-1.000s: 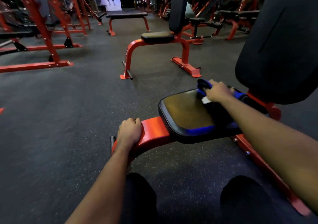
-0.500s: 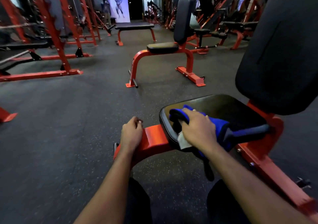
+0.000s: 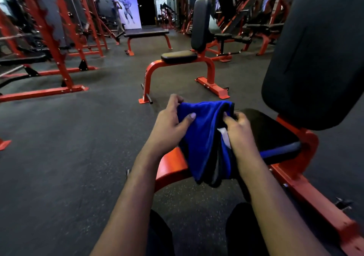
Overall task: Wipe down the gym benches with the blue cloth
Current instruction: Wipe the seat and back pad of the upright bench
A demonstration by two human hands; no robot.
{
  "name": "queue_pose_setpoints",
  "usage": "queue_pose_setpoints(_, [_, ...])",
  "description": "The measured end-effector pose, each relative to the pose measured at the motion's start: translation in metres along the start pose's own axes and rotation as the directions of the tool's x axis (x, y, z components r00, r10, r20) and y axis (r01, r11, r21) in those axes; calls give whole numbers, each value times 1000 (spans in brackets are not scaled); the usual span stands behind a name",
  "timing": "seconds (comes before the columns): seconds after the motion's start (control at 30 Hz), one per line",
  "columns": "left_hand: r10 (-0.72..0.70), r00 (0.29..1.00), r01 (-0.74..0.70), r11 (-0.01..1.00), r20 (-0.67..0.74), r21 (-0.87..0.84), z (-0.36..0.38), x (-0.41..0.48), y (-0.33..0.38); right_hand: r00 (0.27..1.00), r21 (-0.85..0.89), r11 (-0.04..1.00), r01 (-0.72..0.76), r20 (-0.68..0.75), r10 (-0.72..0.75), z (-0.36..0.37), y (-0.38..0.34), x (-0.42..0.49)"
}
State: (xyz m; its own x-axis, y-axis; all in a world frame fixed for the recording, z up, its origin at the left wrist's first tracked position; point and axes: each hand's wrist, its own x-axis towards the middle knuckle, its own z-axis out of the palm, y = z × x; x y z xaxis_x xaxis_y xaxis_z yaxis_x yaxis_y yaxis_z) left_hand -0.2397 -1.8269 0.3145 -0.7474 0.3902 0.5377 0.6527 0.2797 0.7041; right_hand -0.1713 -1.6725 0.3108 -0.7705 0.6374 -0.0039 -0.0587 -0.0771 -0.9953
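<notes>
1. Head view. Blue cloth (image 3: 202, 137) hangs folded between both hands, in front of the seat pad's (image 3: 271, 135) left edge.
2. Left hand (image 3: 169, 123) grips the left fold, thumb on top; right hand (image 3: 238, 129) pinches the right edge.
3. Open dark floor (image 3: 69, 147) from 8 to 11 o'clock.
4. Second bench (image 3: 179, 57) at 12, red rack (image 3: 43, 93) at 10, backrest (image 3: 319, 58) at 2.

The blue cloth (image 3: 199, 137), black-edged and bunched into hanging folds, is gripped by the left hand (image 3: 171, 121) and right hand (image 3: 236, 126). The near bench's black seat pad (image 3: 271, 135) lies at its 3 o'clock; another red-framed bench (image 3: 179, 57) stands at 12 o'clock.
</notes>
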Motion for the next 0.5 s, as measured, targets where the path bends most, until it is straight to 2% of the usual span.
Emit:
queue_pose_setpoints(0.07, [-43, 998, 39, 997, 54, 72, 3, 6, -2, 996, -64, 996, -63, -68, 58, -6, 11, 5])
queue_pose_setpoints(0.17, [-128, 978, 87, 967, 163, 239, 21, 8, -20, 960, -311, 943, -116, -278, 27, -14, 22, -1])
queue_pose_setpoints(0.23, [-139, 976, 89, 958, 170, 273, 36, 4, -34, 892, -385, 920, -70, -438, -115, -15, 29, -15])
queue_pose_setpoints(0.27, [-133, 978, 89, 962, 159, 260, 41, 1, -39, 835, -413, 910, 39, -486, -256, -13, 34, -23])
queue_pose_setpoints(0.3, [-122, 982, 86, 969, 144, 233, 43, 0, -43, 781, -473, 867, 155, -478, -401, -7, 39, -32])
queue_pose_setpoints(0.33, [-113, 985, 85, 976, 130, 201, 44, 0, -47, 762, -555, 802, 220, -416, -497, 2, 45, -39])
queue_pose_setpoints(0.37, [-109, 987, 88, 982, 119, 170, 44, 1, -52, 778, -635, 734, 241, -325, -537, 12, 52, -43])
queue_pose_setpoints(0.43, [-140, 985, 124, 981, 105, 147, 41, 9, -68, 851, -768, 612, 187, -184, -492, 36, 69, -45])
queue_pose_setpoints(0.5, [-224, 960, 195, 965, 165, 172, 37, 17, -83, 907, -845, 522, 115, -125, -403, 54, 80, -45])
